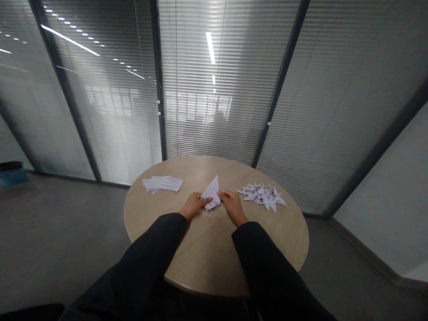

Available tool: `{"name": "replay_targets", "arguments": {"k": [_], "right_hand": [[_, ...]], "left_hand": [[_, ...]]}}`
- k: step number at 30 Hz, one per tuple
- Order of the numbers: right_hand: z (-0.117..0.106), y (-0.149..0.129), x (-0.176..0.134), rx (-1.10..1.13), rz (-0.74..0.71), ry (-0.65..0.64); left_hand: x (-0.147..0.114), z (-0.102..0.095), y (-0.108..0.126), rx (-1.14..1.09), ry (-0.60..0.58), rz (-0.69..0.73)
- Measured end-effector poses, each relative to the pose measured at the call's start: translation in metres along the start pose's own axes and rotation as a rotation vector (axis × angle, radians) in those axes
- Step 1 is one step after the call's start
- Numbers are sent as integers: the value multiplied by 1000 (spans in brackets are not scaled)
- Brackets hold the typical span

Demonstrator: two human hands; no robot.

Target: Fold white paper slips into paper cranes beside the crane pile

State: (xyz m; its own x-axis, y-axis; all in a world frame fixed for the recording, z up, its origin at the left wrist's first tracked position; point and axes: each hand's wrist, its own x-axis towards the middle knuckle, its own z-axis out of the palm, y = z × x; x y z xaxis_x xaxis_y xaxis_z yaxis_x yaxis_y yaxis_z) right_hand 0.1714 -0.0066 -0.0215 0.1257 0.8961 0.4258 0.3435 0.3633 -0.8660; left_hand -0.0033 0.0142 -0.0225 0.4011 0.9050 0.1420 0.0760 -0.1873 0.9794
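Note:
A white sheet of paper, folded to a point at its far end, is held between my two hands over the middle of the round table. My left hand grips its left side, thumb lying on top and the other fingers partly hidden beneath. At the right edge, my right hand pinches the paper between thumb and fingers. Some printed marks show near the paper's lower end. To the right of my right hand lies a heap of small pointed folded-paper pieces.
Several flat printed paper sheets lie loosely stacked at the table's left. Glass panels with blinds stand just behind the table. A blue bin with a black rim is on the floor at far left, and a pale wall rises at right.

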Motion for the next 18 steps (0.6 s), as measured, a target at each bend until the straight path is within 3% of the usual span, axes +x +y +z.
{"name": "replay_targets", "arguments": {"k": [3,10,18], "right_hand": [[1,2,0,2,15,-31],[3,-2,2,-134,-27,8],[2,-11,-5,-139,-61,-39]], "left_hand": [[1,-1,-1,13,60,12],[-1,1,3,-19,23,5],[2,0,1,-54,105,23]]}}
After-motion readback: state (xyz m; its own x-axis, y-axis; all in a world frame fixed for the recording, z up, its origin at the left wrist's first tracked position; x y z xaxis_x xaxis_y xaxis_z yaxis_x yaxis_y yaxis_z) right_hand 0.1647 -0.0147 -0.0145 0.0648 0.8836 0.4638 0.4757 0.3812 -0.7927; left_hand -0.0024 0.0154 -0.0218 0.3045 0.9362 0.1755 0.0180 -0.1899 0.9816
